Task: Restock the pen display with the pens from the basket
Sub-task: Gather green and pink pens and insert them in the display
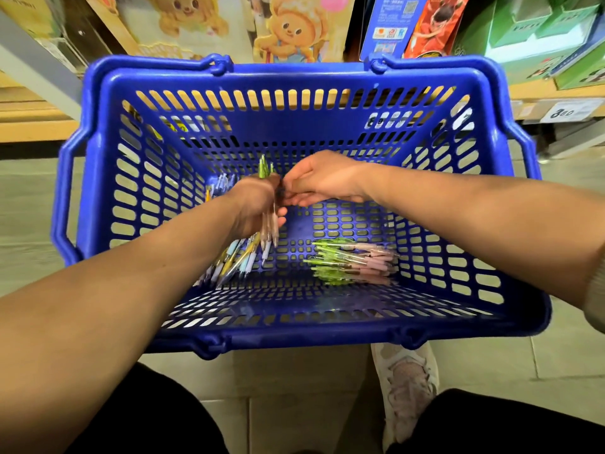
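Note:
A blue plastic basket [294, 332] stands on the floor in front of me. My left hand [253, 208] is inside it, shut on a bunch of pink pens with green tops [269, 229] held upright. My right hand [319, 181] reaches in from the right, its fingers touching the top of that bunch. A pile of pink and green pens [352, 262] lies on the basket floor at the right. Mixed pastel pens [229, 262] lie at the left, partly hidden under my left hand. The pen display is not in view.
Shelves with cartoon-printed packs [288, 27] and green boxes [540, 34] rise behind the basket. A wooden shelf edge with a price tag [569, 111] runs at the right. My pale shoe [406, 385] rests on the tiled floor just under the basket's near rim.

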`<state>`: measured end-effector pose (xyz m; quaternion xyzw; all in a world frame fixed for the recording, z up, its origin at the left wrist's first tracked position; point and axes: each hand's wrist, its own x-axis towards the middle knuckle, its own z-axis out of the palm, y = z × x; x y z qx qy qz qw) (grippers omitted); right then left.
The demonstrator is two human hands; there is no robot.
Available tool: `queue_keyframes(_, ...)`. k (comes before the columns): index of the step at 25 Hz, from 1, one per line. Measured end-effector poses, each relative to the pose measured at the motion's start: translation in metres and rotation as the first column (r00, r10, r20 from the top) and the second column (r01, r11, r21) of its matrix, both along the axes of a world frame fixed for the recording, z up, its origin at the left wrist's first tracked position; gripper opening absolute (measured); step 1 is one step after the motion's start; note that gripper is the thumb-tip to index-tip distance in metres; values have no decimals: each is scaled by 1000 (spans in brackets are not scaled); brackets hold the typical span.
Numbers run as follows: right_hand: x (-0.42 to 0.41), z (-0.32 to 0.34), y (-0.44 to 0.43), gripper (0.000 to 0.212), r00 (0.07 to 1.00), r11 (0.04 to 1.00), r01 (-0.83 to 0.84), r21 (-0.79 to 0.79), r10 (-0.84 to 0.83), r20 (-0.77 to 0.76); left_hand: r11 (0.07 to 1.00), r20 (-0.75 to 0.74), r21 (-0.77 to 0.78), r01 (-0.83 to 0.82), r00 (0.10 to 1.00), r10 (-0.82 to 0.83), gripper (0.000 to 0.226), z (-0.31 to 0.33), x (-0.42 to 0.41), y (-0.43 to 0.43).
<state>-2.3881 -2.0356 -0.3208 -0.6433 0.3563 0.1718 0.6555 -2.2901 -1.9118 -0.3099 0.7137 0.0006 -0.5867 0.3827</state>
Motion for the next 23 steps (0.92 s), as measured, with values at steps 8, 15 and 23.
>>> queue_keyframes(8,-55,-25,16,25,320,227,-947,-229,570,-757,996,-68,-51,75,995,-79,26,6,-1,-2)
queue_keyframes(15,-49,-20,17,13,584,445,-803,-396,462,-667,999,-31,-42,20,999,-21,19,8,-4,1)
queue_keyframes(23,0,-7,29,10,998,927,-68,-369,70,-10,998,23,-61,-23,999,25,43,5,0,3)
